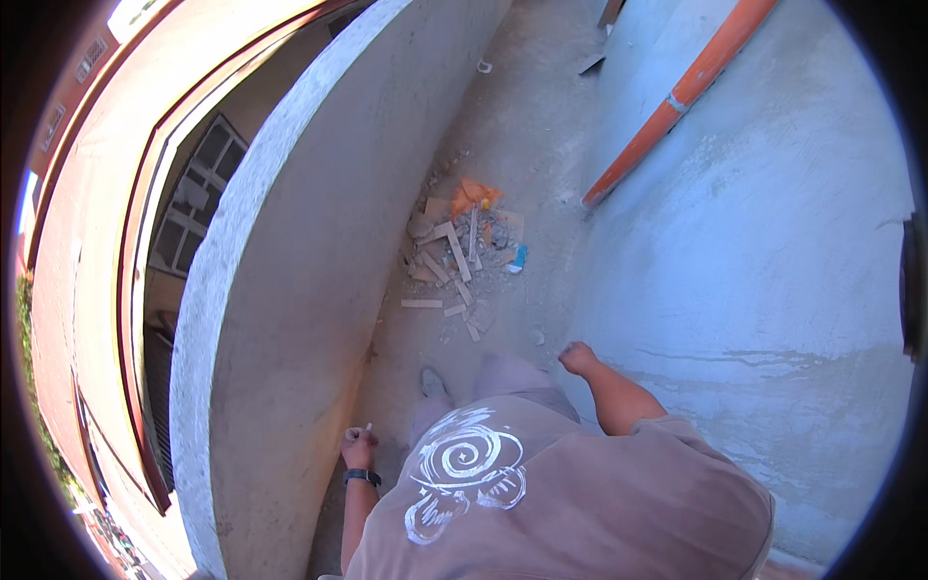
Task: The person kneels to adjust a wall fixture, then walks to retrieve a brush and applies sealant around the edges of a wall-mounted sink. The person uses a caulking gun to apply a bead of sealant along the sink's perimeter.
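Note:
My left hand (359, 449), with a dark watch on its wrist, hangs low beside the grey parapet wall. Its fingers are closed on a small white stick (368, 426), whose end pokes out at the top; its exact kind is too small to tell. On the other side, my right hand (578, 359) is curled into a fist near the pale plastered wall, and no object shows in it. Ahead of both hands and apart from them, a heap of rubble (454, 256) lies on the floor, with broken strips, dusty chunks, an orange scrap (471, 196) and a blue scrap (518, 259).
A curved concrete parapet (290, 242) bounds the narrow walkway on the left. Along the plastered wall (754, 242) on the right, an orange pipe (667, 116) slants down to the floor. Farther off lie a small white piece (484, 67) and a dark flat piece (592, 65).

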`<state>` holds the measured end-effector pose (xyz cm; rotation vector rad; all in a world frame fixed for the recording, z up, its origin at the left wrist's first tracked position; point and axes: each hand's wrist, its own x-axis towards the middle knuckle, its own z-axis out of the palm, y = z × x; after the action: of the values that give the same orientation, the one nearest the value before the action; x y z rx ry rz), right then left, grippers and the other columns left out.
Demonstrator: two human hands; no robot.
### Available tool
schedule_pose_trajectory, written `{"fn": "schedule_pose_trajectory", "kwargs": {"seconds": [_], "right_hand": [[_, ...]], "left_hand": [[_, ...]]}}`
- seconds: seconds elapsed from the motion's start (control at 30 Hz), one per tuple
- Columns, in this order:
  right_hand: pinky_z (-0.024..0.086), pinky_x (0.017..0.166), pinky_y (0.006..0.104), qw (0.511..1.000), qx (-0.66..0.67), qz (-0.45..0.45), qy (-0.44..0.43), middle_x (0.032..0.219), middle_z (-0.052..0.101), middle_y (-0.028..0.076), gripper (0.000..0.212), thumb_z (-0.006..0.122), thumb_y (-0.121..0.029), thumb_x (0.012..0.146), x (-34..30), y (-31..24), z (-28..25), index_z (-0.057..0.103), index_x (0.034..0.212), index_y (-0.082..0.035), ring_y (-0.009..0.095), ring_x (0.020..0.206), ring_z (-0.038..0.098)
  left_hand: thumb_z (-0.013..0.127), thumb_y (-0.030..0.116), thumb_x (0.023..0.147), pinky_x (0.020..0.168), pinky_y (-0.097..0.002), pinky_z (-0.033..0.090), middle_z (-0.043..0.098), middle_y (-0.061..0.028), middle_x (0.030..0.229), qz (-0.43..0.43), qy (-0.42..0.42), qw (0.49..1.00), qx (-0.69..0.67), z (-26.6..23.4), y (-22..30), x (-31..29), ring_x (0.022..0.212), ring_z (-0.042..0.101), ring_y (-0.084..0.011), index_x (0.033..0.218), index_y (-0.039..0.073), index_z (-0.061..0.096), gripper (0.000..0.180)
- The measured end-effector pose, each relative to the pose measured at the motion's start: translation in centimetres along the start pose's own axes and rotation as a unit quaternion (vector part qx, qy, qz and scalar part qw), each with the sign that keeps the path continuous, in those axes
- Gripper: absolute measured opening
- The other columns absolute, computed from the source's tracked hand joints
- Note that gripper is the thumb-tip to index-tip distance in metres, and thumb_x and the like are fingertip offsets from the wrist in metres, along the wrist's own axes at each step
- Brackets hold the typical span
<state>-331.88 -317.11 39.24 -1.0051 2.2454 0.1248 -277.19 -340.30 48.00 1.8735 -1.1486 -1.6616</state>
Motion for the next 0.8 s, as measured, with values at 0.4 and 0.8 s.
{"fn": "schedule_pose_trajectory", "kwargs": {"seconds": [0.4, 0.8], "right_hand": [[0.06, 0.073, 0.0411, 0.963, 0.212, 0.122, -0.115, 0.1, 0.076, 0.02, 0.039, 0.062, -0.032, 0.093, 4.8, 13.1, 1.3, 0.074, 0.102, 0.004, 0.03, 0.083, 0.076], [0.053, 0.094, 0.0426, 0.881, 0.438, 0.166, 0.066, 0.114, 0.073, 0.022, 0.039, 0.069, -0.03, 0.086, 46.0, 20.2, -44.2, 0.074, 0.111, -0.001, 0.036, 0.109, 0.069]], "left_hand": [[0.071, 0.015, 0.078, 0.062, -0.037, 0.051, 0.067, -0.0114, 0.074, 0.103, -0.039, 0.933, 0.343, 25.9, 28.1, 24.3, 0.066, 0.063, -0.02, 0.081, 0.0, 0.059, 0.019], [0.077, 0.03, 0.071, 0.085, -0.0453, 0.056, 0.073, -0.0254, 0.097, 0.013, -0.066, 0.84, 0.539, 46.6, 34.3, 38.0, 0.093, 0.071, -0.0381, 0.098, -0.005, 0.07, 0.045]]}}
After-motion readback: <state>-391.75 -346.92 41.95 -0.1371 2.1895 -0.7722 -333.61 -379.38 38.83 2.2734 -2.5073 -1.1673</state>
